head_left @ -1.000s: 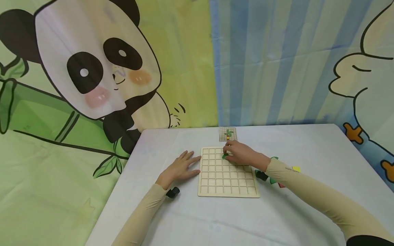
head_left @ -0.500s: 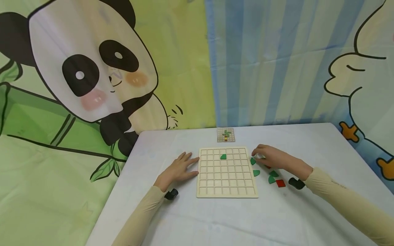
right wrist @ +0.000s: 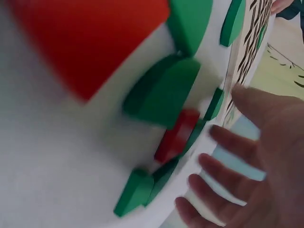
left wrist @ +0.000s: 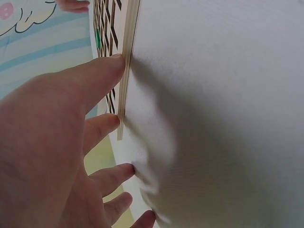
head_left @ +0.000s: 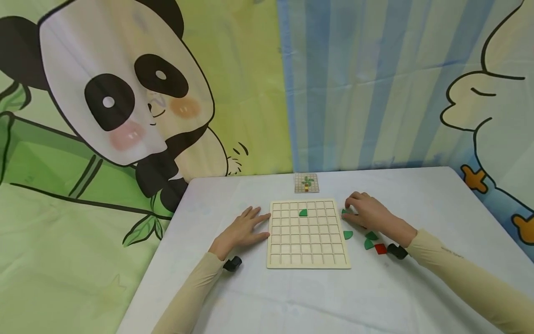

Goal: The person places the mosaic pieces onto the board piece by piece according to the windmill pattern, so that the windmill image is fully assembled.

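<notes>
My left hand (head_left: pixel 241 230) lies with spread fingers at the left side of a pale wooden grid board (head_left: pixel 308 234). In the left wrist view its thumb (left wrist: pixel 102 71) and index fingertip touch the board's edge. One green quarter-round tile (head_left: pixel 303 213) sits in a cell near the board's top. Beyond the board's right edge, my right hand (head_left: pixel 372 214) hovers with thumb and fingers apart beside another green tile (head_left: pixel 344 211). The right wrist view has that green tile (right wrist: pixel 215 104) on the table near the thumb and index fingertips, apparently not gripped.
Right of the board lie more green tiles (head_left: pixel 348 235) and a red square tile (head_left: pixel 380 249). A small pattern card (head_left: pixel 306 183) is behind the board. Black wrist cameras (head_left: pixel 232 264) are strapped on both wrists. A printed curtain (head_left: pixel 367 93) stands behind the white table (head_left: pixel 308 301).
The right hand released the green tile on the board and moved right to the loose tiles, then shifted slightly within the last half second. The left hand stayed at the board's edge.
</notes>
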The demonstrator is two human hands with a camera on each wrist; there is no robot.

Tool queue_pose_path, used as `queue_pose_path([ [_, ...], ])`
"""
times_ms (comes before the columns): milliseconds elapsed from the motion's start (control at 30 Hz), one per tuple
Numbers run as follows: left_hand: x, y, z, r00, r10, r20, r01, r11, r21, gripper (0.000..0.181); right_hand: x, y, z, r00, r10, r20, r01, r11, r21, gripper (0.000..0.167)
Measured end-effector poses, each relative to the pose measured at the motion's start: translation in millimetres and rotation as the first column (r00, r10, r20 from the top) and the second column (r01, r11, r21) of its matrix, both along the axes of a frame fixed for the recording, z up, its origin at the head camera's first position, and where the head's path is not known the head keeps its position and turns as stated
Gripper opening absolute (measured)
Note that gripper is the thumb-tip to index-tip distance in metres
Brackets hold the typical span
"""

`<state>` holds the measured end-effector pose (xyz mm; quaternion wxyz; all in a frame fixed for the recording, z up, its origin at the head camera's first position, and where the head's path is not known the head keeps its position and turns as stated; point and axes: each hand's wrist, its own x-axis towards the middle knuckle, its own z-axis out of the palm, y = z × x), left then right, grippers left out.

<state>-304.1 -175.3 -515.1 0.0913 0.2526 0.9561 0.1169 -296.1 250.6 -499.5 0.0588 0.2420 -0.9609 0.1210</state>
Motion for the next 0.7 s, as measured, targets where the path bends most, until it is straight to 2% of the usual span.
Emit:
queue_pose_path([
  [100,-0.2,-0.2,-0.7,1.000,0.002,-0.005,-0.002,1.000,-0.013,0.068,0.5,-2,-1.5,0.999,-0.039,0.013,0.039,0.999,0.020,0.023],
  [233,0.9,-0.4,0.2,1.000,-0.005,0.001,0.005,1.000,-0.007,0.068,-0.5,-7,2.8,0.999,-0.041,0.025,0.040,0.999,0.011,0.022],
  [300,1.9,-0.4,1.2,1.000,-0.008,0.006,0.008,1.000,-0.003,0.067,-0.6,-15,7.4,1.000,0.000,0.024,0.000,1.000,-0.028,0.021],
  [367,2.5,-0.6,1.9,1.000,-0.008,0.007,0.008,1.000,-0.003,0.067,0.2,-31,11.9,0.997,0.080,0.017,-0.079,0.994,-0.077,0.021],
  [467,3.5,-0.6,3.0,1.000,-0.006,0.003,0.006,1.000,0.007,0.066,1.7,-60,14.3,0.972,0.234,-0.001,-0.232,0.965,-0.117,0.020],
  [533,3.5,-0.3,3.1,1.000,-0.007,-0.003,0.007,1.000,0.012,0.066,1.4,-78,11.6,0.955,0.296,-0.020,-0.297,0.950,-0.102,0.018],
  [600,4.1,0.7,3.8,1.000,-0.008,-0.001,0.008,1.000,0.017,0.066,1.2,-92,7.8,0.948,0.315,-0.040,-0.317,0.946,-0.069,0.018],
  [700,4.3,0.4,4.9,1.000,-0.011,0.008,0.011,1.000,0.016,0.067,-0.4,-108,1.8,0.958,0.282,-0.060,-0.284,0.958,-0.034,0.017],
])
